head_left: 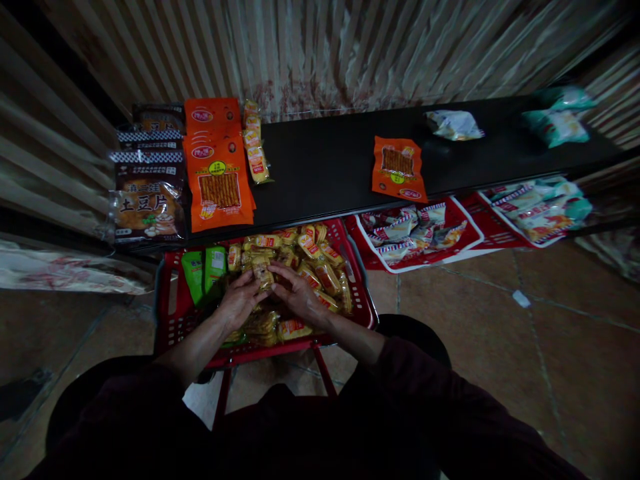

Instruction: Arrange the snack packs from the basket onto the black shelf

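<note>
My left hand [239, 300] and my right hand [299, 292] meet over a red plastic basket [369, 308]. Between their fingertips is a small yellow snack packet [263, 275] in a clear wrapper, gripped from both sides. Many similar yellow packets [327, 277], some with red and white labels, fill the basket beneath and around my hands. Two green packets [215, 267] stand at the basket's left end, near my left hand. My fingers hide part of the held packet and those below it.
A black shelf [320, 163] runs behind the basket. It bears brown potato-chip bags [149, 200], stacked orange packets [220, 180], a yellow packet row [256, 147], a single orange packet [399, 170], a white bag [455, 125] and teal bags [557, 127]. Filled red baskets [473, 223] sit lower right.
</note>
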The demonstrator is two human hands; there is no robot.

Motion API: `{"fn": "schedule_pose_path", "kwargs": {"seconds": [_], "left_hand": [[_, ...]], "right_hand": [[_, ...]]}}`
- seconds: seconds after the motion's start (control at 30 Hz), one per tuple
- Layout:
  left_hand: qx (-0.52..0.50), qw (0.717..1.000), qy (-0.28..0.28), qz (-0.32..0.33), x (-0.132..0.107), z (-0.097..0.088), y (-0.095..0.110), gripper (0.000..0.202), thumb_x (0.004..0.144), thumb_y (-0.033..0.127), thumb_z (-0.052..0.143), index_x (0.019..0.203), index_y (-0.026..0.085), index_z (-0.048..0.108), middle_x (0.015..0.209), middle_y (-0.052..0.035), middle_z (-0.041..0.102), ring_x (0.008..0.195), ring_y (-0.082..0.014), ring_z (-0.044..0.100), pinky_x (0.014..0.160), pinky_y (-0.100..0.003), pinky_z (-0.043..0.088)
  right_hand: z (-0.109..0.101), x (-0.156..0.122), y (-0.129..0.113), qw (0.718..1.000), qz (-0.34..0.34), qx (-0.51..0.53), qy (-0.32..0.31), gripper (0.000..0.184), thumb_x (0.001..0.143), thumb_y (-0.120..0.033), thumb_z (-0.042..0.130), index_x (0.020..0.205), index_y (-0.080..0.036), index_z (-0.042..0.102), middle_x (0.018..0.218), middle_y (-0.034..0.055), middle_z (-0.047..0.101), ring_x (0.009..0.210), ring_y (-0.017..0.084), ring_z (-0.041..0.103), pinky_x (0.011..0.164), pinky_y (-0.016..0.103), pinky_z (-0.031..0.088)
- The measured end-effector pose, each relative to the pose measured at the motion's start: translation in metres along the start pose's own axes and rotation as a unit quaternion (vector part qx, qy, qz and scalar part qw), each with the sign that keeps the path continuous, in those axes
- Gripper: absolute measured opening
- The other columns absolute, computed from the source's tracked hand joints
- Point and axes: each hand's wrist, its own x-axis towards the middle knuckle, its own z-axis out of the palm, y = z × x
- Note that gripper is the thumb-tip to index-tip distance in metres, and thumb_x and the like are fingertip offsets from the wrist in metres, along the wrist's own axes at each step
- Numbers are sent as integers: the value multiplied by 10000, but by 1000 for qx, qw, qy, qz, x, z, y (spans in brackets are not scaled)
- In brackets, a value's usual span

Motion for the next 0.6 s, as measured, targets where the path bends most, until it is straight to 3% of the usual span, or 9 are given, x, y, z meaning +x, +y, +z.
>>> {"fn": "schedule_pose_path", "kwargs": {"seconds": [0.23,0.43,0.6], "left_hand": [[-12,1000,5,2,-1,2,1,250,655,92,714,886,171,665,979,-40,673,941,-174,612,942,-397,473],[-11,1000,-5,22,-1,1,-2,281,654,98,722,915,177,652,998,-33,654,944,-165,597,950,-411,461],[-6,1000,-1,24,-1,1,-3,300,654,87,719,930,171,637,995,-31,640,900,-144,595,954,-432,452]], "right_hand": [[1,-1,1,1000,14,10,3,369,787,-273,601,1156,-263,616,1268,50,564,1191,214,518,1005,400,420],[0,-1,1,998,-36,-56,14,372,772,-202,617,1134,-286,629,1326,34,531,1273,220,443,1103,431,297],[-1,-4,-1,985,-88,-145,14,416,811,-178,557,1212,-283,595,1382,49,486,1301,225,412,1113,443,284]]}}
